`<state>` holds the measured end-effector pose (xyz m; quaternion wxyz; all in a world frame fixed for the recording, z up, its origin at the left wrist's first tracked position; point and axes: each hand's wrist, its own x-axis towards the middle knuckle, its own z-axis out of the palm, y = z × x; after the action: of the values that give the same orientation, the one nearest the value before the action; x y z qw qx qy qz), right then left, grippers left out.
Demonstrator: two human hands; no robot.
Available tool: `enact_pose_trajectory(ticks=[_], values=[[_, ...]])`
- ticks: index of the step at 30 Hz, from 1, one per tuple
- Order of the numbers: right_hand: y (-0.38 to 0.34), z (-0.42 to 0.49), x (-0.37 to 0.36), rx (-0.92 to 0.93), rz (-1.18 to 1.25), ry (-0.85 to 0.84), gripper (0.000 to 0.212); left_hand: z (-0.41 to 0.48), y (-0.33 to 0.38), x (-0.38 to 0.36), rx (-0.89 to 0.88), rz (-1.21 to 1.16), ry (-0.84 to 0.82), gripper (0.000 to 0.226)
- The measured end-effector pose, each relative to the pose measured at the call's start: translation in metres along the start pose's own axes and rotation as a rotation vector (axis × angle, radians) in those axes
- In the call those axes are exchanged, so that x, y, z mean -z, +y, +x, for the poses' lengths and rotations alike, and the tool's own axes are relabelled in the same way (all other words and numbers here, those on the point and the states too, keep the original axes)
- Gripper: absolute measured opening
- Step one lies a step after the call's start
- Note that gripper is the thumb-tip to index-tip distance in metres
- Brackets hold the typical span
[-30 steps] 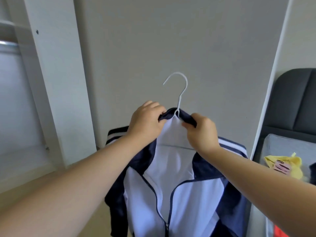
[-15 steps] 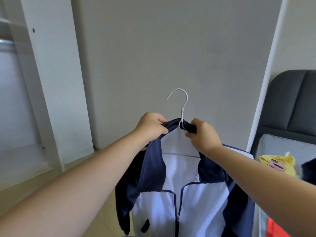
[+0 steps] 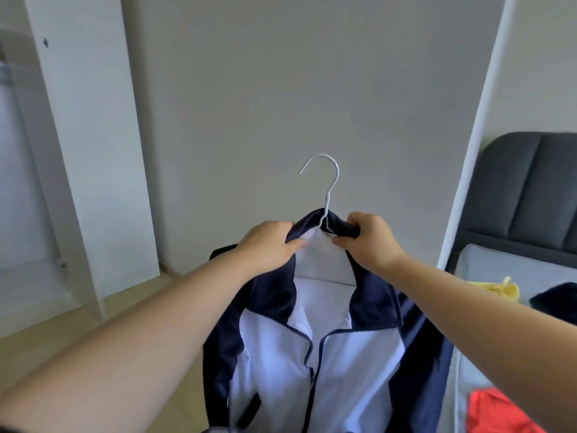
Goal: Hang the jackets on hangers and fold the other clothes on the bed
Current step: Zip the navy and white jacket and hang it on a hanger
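Jacket (image 3: 343, 370): navy and white, zip partly open, draped on a white wire hanger (image 3: 331, 182) and held up in the air before a grey wall (image 3: 312, 89). It hangs directly below the fingers (image 3: 356, 220), and the hanger's hook rises just above and between them.

Left hand (image 3: 268, 245) pinches the collar on its side of the hook, thumb on the white lining. Right hand (image 3: 371, 242) grips the collar on the other side, curled round the navy edge. Both sets of fingers are closed on fabric.

Assessment: the cloth appears light, soft and smooth, and likely to slide off thin wire. The hanger looks liable to bend. The collar beside the hook, or the hook's neck itself, is the sound place to hold.

To the right of the fingers and lower, a bed (image 3: 499, 267) carries a yellow garment (image 3: 496, 289), a dark garment (image 3: 559, 298) and a red garment (image 3: 499, 410), none folded. To the left stands a white wardrobe panel (image 3: 93, 151).
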<state>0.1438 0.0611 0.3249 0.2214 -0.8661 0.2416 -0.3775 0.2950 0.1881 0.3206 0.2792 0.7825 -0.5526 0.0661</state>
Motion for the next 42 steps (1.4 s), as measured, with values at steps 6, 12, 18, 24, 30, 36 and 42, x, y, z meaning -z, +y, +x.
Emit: enact_pose_trajectory(ticks=[6, 12, 18, 24, 30, 36, 42], values=[[0.002, 0.004, 0.040, -0.415, 0.747, -0.705, 0.041, -0.007, 0.005, -0.003, -0.013, -0.129, 0.151, 0.033], [0.009, 0.003, 0.048, -0.467, 0.822, -0.926, 0.043, -0.010, 0.013, -0.015, -0.052, -0.194, 0.089, 0.036], [-0.009, 0.009, 0.050, -0.119, 0.052, -0.351, 0.011, -0.010, 0.013, -0.016, -0.038, -0.192, 0.093, 0.037], [-0.024, -0.005, 0.037, 0.131, -0.210, 0.279, 0.023, -0.006, 0.025, -0.012, 0.063, -0.163, 0.081, 0.029], [-0.012, -0.002, 0.040, -0.311, 0.619, -0.158, 0.019, -0.012, 0.015, -0.009, 0.120, -0.254, 0.164, 0.038], [0.018, -0.006, 0.047, -0.211, 0.190, -0.410, 0.008, -0.013, 0.005, -0.010, 0.126, -0.304, 0.176, 0.036], [0.015, -0.019, 0.009, -0.192, -0.133, -0.321, 0.034, -0.007, 0.010, -0.014, 0.007, -0.046, 0.239, 0.036]])
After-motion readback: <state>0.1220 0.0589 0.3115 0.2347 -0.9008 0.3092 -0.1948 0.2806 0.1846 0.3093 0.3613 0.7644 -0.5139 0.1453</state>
